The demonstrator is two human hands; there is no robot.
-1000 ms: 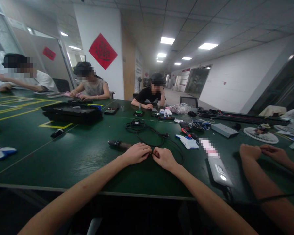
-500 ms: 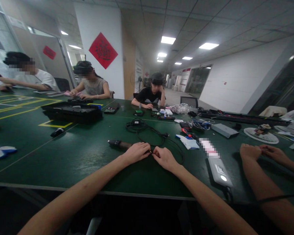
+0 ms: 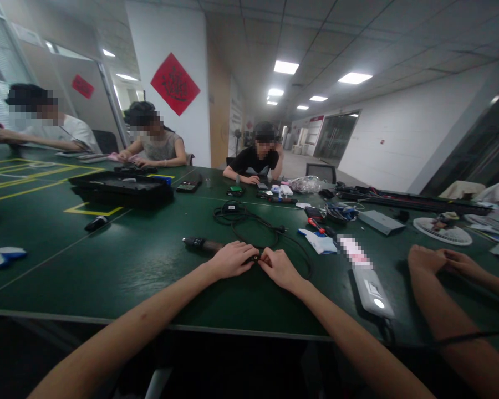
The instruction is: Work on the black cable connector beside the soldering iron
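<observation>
A dark cylindrical tool, with a narrower tip at its left end, lies across the green table. My left hand is closed over its right end, which the fingers mostly hide. A small round brassy spot shows between my two hands. Close beside it, my right hand is closed in a pinch; what its fingertips hold is too small to make out. Behind both hands lies a coiled black power cord with a plug.
To the right are a blue-and-white packet, a red-handled tool and a white power strip. A co-worker's hands rest farther right. A black tray stands at the back left. Three people sit across the table.
My hands stay nearly where they were. The left fingers have shifted slightly at the tool's end, and more of a dark round part with the brassy spot now shows between the hands.
</observation>
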